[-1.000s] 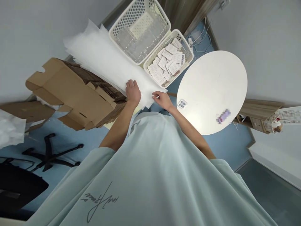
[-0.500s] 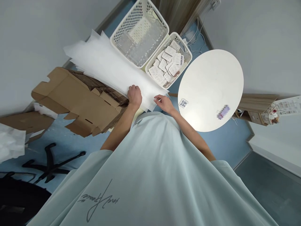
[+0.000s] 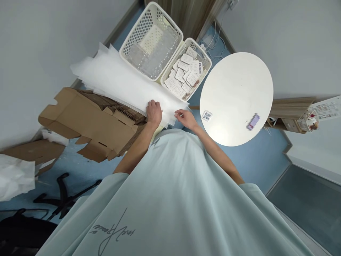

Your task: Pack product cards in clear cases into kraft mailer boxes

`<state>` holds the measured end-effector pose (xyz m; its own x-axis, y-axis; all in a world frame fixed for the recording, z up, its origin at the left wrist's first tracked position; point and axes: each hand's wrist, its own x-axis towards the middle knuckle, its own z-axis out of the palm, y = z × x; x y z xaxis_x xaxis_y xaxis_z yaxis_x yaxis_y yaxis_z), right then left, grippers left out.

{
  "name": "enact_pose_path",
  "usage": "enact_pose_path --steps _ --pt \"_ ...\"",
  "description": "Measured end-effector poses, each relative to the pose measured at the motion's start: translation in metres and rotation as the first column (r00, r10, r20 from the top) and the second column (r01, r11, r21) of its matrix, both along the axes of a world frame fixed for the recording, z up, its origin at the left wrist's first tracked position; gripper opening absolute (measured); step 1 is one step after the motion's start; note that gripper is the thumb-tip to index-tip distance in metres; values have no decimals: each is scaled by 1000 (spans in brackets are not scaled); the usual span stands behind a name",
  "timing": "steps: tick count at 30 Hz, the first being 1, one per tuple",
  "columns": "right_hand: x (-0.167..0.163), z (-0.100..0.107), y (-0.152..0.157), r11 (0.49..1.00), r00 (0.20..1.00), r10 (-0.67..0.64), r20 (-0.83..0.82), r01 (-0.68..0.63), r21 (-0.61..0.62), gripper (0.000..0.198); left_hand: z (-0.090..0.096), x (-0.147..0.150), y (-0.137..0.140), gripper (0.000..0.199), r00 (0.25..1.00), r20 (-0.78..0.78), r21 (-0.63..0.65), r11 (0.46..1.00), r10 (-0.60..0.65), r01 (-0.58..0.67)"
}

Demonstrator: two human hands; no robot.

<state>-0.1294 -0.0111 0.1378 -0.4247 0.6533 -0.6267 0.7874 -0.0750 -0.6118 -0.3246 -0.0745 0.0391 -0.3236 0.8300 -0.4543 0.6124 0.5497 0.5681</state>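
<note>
A stack of thin white sheets (image 3: 128, 81), perhaps packing foam or paper, lies fanned out in front of me. My left hand (image 3: 154, 113) rests at its near edge, fingers curled together onto the sheets. Over the stack's right end, my right hand (image 3: 185, 119) has thumb and fingers drawn together in a loose pinch at the top sheet; the exact contact is too small to see clearly. Just beyond are a white basket of small printed packs (image 3: 182, 69) and a larger white basket (image 3: 174, 25) with clear plastic pieces.
Flattened brown cardboard boxes (image 3: 90, 121) are piled left of the sheets. A round white table (image 3: 239, 89) stands to the right, bearing a small clear pack (image 3: 207, 115) and a blurred purple item (image 3: 253, 122). A black chair base (image 3: 64, 199) is at lower left; cables (image 3: 217, 44) lie behind.
The view has shifted slightly. My left hand has moved a little nearer to my right hand; both keep nearly the same shape at the sheets.
</note>
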Motion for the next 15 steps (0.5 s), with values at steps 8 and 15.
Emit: enact_pose_path --steps 8,15 --pt "7 7 -2 999 999 -38 6 38 -10 22 0 -9 9 33 999 44 -66 998 -23 25" --pt "4 12 3 1000 1000 -29 7 29 7 23 19 -17 0 23 999 13 14 999 -46 46"
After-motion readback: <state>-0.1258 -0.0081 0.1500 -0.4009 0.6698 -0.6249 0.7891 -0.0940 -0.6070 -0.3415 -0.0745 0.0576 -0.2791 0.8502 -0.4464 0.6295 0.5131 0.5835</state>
